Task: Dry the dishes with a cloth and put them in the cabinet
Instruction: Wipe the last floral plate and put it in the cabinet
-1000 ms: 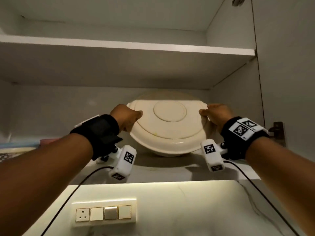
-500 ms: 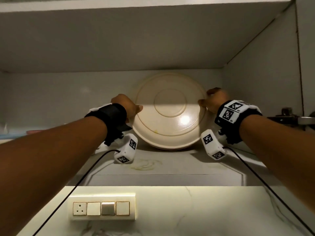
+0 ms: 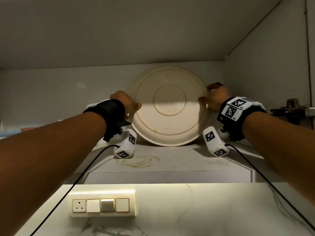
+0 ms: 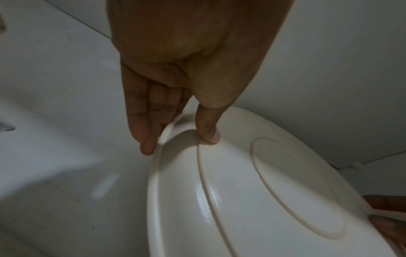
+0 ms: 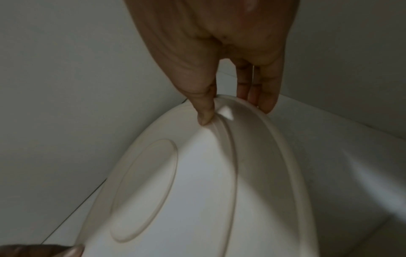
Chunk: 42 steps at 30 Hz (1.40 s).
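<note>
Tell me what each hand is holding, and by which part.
Both hold the cream plate by its rim: the left hand pinches the left edge, the right hand the right edge, thumbs on its underside, fingers behind.

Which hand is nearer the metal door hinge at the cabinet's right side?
Right. The right hand pinches the plate's right rim, on the side toward the hinge. The left hand pinches the opposite rim, the whole plate between it and the hinge.

The plate (image 3: 167,113) stands on edge on the cabinet shelf (image 3: 170,160), at its rear. The left hand (image 3: 125,103) is at the plate's left rim, the right hand (image 3: 215,97) at its right rim. The switch panel (image 3: 101,204) lies below the shelf, left of the plate.
</note>
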Available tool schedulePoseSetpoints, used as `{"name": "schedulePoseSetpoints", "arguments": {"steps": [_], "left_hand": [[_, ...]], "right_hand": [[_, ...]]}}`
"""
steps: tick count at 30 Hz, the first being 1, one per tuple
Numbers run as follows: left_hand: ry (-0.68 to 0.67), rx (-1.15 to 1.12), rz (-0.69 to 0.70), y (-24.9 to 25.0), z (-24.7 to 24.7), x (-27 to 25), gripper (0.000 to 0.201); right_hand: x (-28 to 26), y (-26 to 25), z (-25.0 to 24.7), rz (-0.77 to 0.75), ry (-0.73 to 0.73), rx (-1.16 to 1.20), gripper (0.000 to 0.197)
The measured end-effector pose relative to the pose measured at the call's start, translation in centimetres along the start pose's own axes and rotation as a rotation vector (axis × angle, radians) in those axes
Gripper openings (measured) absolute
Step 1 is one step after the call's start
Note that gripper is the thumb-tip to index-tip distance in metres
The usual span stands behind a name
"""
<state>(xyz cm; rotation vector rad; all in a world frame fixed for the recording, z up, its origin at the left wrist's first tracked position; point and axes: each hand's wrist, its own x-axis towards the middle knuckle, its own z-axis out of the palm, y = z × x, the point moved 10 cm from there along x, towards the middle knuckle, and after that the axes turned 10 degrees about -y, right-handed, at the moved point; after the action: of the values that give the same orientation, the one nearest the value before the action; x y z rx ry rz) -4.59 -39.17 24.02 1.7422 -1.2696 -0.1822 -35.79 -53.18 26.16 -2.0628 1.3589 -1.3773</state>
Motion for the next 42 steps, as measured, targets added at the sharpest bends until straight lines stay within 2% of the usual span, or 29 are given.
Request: {"name": "schedulePoseSetpoints", "arguments": {"steps": [11, 16, 26, 33, 36, 42], "left_hand": [[-0.040, 0.064, -0.027, -0.1, 0.5, -0.1, 0.036], [-0.010, 0.231, -0.023, 0.6, 0.0, -0.3, 0.040], [-0.012, 0.383, -0.038, 1.0, 0.1, -1.1, 0.052], [-0.015, 0.359, -0.046, 0.9, -0.2, -1.1, 0.049], [-0.002, 0.253, -0.031, 1.0, -0.5, -1.2, 0.039], [0.000, 0.355, 0.013, 2.3, -2.6, -3.1, 0.052]], "right_hand": [[-0.4, -0.7, -0.6, 0.005, 0.037, -0.049, 0.070], [-1.0, -0.8, -1.3, 0.005, 0.091, 0.004, 0.070], [-1.8, -1.2, -1.0, 0.002, 0.075, 0.021, 0.072], [-2.4, -1.7, -1.1, 0.014, 0.062, 0.005, 0.072], [-2.8, -1.8, -1.3, 0.010, 0.063, 0.010, 0.072], [-5.1, -3.2, -2.3, 0.010, 0.071, 0.042, 0.071]]}}
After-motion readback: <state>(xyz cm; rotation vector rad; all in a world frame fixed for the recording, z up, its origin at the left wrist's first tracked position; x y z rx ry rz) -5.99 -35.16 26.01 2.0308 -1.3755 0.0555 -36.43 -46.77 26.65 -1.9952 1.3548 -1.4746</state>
